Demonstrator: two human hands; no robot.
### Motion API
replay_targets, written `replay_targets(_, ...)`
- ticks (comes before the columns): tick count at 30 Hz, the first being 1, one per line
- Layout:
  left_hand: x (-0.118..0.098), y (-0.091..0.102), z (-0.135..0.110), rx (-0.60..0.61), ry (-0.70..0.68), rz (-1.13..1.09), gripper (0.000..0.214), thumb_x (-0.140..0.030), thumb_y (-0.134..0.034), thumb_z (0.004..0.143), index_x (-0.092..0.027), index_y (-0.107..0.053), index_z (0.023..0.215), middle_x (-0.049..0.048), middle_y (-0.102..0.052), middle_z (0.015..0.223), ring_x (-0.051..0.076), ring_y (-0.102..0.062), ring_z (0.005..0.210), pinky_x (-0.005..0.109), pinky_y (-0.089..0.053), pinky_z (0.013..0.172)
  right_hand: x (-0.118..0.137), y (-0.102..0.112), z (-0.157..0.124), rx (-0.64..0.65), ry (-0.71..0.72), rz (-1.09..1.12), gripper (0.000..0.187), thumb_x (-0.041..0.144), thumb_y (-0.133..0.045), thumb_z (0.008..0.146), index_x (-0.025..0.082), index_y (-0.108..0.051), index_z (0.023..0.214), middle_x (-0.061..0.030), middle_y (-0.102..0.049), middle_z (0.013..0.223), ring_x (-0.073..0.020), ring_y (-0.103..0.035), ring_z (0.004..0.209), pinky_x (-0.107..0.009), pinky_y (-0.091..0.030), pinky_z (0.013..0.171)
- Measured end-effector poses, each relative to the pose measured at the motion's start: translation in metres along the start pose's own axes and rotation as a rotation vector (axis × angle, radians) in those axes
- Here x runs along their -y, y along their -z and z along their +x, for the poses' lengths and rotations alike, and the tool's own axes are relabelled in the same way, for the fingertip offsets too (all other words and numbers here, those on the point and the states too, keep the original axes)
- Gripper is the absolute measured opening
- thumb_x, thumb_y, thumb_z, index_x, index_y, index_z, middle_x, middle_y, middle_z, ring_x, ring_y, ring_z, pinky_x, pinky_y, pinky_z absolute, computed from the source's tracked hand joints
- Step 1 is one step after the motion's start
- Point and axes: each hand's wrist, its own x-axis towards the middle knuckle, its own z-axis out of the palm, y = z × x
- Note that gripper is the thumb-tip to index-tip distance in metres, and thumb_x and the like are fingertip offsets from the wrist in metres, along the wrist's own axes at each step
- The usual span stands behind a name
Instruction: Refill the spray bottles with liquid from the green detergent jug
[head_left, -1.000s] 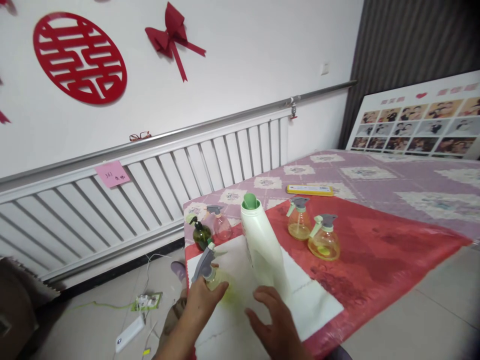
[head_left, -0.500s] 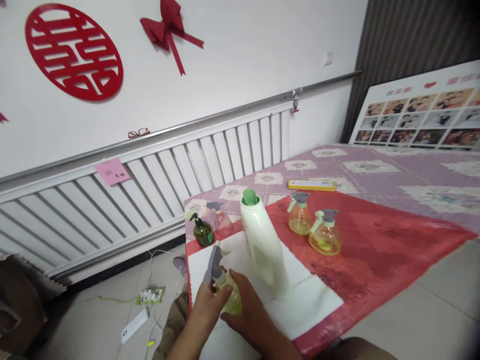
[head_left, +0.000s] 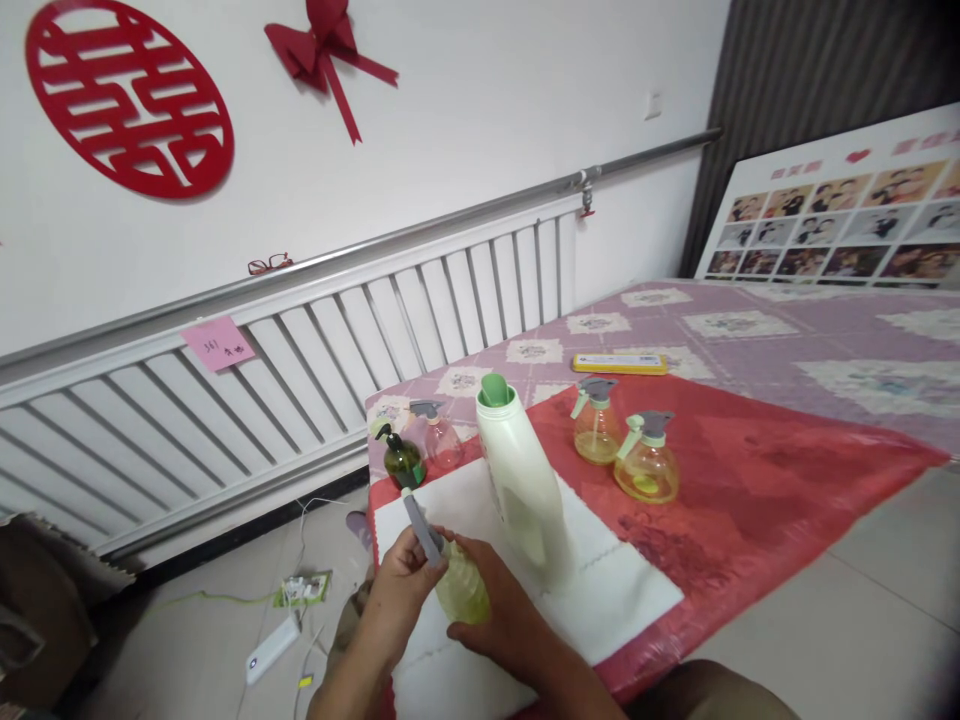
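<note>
Between my hands is a clear spray bottle point(head_left: 460, 585) with yellowish liquid, tilted toward the left above a white cloth. My left hand point(head_left: 405, 575) is closed on its grey trigger head point(head_left: 421, 528). The fingers of my right hand point(head_left: 499, 600) wrap round the bottle's body from the right. Just beyond stands a large white detergent bottle point(head_left: 525, 490), its green spout point(head_left: 495, 390) uncapped. To its left are a dark green pump bottle point(head_left: 405, 462) and a pinkish clear spray bottle point(head_left: 442, 442).
Two spray bottles with yellow liquid, one point(head_left: 597, 432) behind the other point(head_left: 646, 470), stand on the red cover point(head_left: 757, 460). A yellow flat case point(head_left: 619, 364) lies farther back. A white radiator point(head_left: 420, 310) runs along the wall. On the floor lie cables and a white power bank point(head_left: 271, 650).
The held spray bottle has turned in my hands, so its trigger head now leans further left. My left hand has shifted its hold on the head. The view has moved slightly.
</note>
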Motion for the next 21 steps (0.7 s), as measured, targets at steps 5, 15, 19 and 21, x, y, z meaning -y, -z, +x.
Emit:
replay_targets(5, 0.004, -0.013, 0.002, -0.21, -0.022, 0.044, 0.046, -0.044, -0.086, 0.054, -0.019, -0.062, 0.085, 0.0005, -0.066, 0.08, 0.016, -0.06, 0.075, 0.029, -0.048, 0.073, -0.019, -0.008, 0.0, -0.036, -0.008, -0.153, 0.093, 0.011, -0.075, 0.057, 0.023, -0.037, 0.141, -0.0151, -0.045, 0.142, -0.0323, -0.04, 0.133, -0.053, -0.032, 0.111)
replay_targets(15, 0.001, -0.01, -0.007, -0.04, 0.051, -0.192, 0.044, -0.039, -0.076, 0.073, -0.022, -0.066, 0.112, 0.01, -0.066, 0.121, 0.027, -0.055, 0.119, 0.04, -0.037, 0.105, -0.006, -0.003, 0.003, -0.017, -0.065, 0.027, 0.094, 0.005, -0.072, 0.057, 0.026, -0.032, 0.14, -0.0099, -0.043, 0.143, -0.0256, -0.042, 0.133, -0.044, -0.033, 0.112)
replay_targets(19, 0.004, -0.007, -0.002, -0.073, 0.027, -0.172, 0.031, -0.035, -0.078, 0.071, -0.02, -0.069, 0.096, 0.0081, -0.071, 0.107, 0.025, -0.062, 0.105, 0.038, -0.043, 0.097, -0.011, -0.003, 0.004, -0.057, -0.108, -0.015, 0.093, 0.008, -0.074, 0.056, 0.022, -0.034, 0.139, -0.0121, -0.045, 0.14, -0.0276, -0.042, 0.132, -0.046, -0.031, 0.113)
replay_targets(21, 0.005, -0.007, -0.001, -0.101, 0.007, -0.175, 0.03, -0.035, -0.079, 0.07, -0.021, -0.068, 0.094, 0.0074, -0.071, 0.105, 0.024, -0.063, 0.103, 0.037, -0.044, 0.094, -0.012, -0.004, 0.004, -0.066, -0.124, -0.031, 0.094, 0.008, -0.074, 0.056, 0.021, -0.034, 0.139, -0.0129, -0.045, 0.14, -0.0285, -0.041, 0.132, -0.047, -0.031, 0.113)
